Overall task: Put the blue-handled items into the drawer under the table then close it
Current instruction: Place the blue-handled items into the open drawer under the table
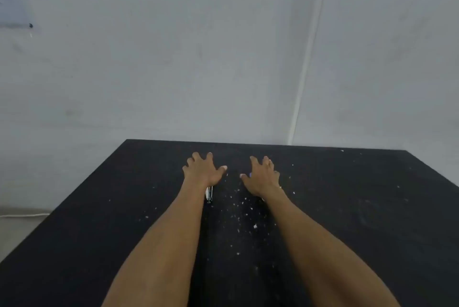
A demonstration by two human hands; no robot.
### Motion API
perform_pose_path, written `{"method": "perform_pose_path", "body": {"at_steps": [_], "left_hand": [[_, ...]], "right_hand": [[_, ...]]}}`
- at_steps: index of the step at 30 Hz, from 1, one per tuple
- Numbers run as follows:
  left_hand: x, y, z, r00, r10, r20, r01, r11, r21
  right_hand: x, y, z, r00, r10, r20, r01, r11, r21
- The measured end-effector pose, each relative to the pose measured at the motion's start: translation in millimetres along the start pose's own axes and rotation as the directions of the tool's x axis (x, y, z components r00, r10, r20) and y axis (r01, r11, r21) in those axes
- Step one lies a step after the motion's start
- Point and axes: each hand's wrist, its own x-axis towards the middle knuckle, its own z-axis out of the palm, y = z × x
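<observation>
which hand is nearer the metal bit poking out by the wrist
Left. The left hand is spread right over the metal item, which sticks out just beneath its wrist. The right hand lies flat further right, apart from it across a speckled strip of table.

Open black tabletop (347, 219) to left and right of both forearms, bare but for small white crumbs (244, 209) scattered between them. Narrow gap between left hand (202, 171) and right hand (262, 178), both spread low over the surface. Behind, pale wall (198, 58) closing off the far edge.
</observation>
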Motion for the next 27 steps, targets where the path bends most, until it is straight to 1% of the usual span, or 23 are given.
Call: {"method": "perform_pose_path", "body": {"at_steps": [4,6,8,11,14,17,19,21,23,27], "left_hand": [[-9,-1,19,0.989,-0.018,0.147,0.023,0.999,-0.031],[-11,0,26,0.983,-0.004,0.183,0.007,1.000,-0.016],[-12,0,28,0.989,0.026,0.146,-0.026,1.000,-0.001],[-15,2,31,0.994,0.042,0.098,-0.037,0.998,-0.048],[-15,5,34,0.997,0.016,0.071,-0.011,0.997,-0.080],[-14,11,35,1.000,-0.017,0.003,0.017,0.994,-0.112],[-16,21,37,0.999,-0.004,-0.054,-0.003,0.991,-0.132],[-19,36,39,0.996,0.021,-0.091,-0.039,0.979,-0.200],[-24,56,42,0.990,0.044,-0.133,-0.081,0.955,-0.287],[-47,111,55,0.969,0.091,-0.232,-0.185,0.886,-0.425]], "right_hand": [[-11,8,19,0.998,0.054,0.028,-0.053,0.998,-0.022],[-13,11,25,0.998,0.054,0.034,-0.054,0.999,-0.009],[-13,12,26,0.999,0.030,0.016,-0.030,1.000,0.001],[-14,14,27,0.999,-0.024,-0.029,0.023,0.999,-0.028],[-16,17,28,0.995,-0.071,-0.072,0.066,0.995,-0.072],[-20,23,26,0.986,-0.086,-0.142,0.075,0.994,-0.077],[-25,31,21,0.979,-0.066,-0.193,0.054,0.996,-0.064],[-31,43,13,0.971,-0.027,-0.236,0.019,0.999,-0.039],[-40,58,3,0.964,0.013,-0.264,-0.016,1.000,-0.009],[-68,103,-25,0.937,0.094,-0.336,-0.111,0.993,-0.033]]}}
